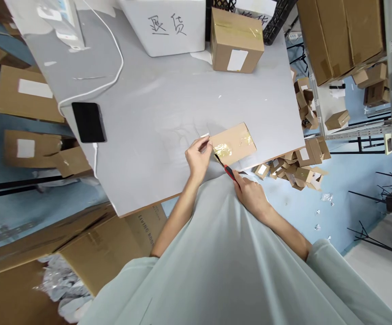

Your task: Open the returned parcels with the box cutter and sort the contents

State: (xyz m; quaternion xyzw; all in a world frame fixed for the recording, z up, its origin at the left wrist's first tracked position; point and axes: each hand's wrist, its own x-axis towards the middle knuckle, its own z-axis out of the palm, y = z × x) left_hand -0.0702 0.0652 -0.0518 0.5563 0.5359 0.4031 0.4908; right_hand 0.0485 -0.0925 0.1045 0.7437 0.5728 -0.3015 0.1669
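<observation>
A small brown cardboard box point(238, 140) lies near the front edge of the grey table, with shiny clear tape on its top. My left hand point(198, 158) is at the box's left corner, its thumb and fingers pinched together. A small white edge point(204, 135) shows at those fingertips; what they grip is unclear. My right hand point(253, 195) is closed around the handle of a red-and-black box cutter point(229, 171). The cutter's dark tip points up and left, reaching the near left corner of the box close to my left fingers.
A white bin point(169, 31) and a taped carton point(237, 43) stand at the table's back. On the left are a phone point(88, 122), a white cable point(119, 67) and a power strip point(65, 25). Many boxes point(294, 169) lie on the floor to the right. A large open carton point(111, 246) is lower left.
</observation>
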